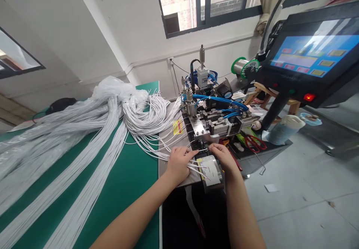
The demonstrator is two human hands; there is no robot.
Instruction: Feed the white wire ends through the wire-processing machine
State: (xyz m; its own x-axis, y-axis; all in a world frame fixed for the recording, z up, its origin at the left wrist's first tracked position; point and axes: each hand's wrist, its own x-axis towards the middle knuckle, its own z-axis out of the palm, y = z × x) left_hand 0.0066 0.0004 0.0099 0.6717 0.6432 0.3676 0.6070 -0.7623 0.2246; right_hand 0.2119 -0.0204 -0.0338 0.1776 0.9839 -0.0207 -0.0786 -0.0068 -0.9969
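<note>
My left hand [179,163] is closed on several white cables [157,152] at the front of a bench machine [200,129]. Their ends stick out past the palm over a pale paper-covered plate [210,171]. One white cable spans the gap between my two hands at the machine's front slot. My right hand [223,156] pinches near the end of that cable, fingertips together. The tip itself is hidden by the fingers. Behind my left hand, a large loop of white cables [153,118] lies on the table side.
Long bundles of white cable [92,174] and plastic wrap [112,88] cover the green table [134,204]. On the right stand a touchscreen panel [314,58], a solder wire spool [242,67], red-handled scissors [255,143] and a plastic jug [284,129].
</note>
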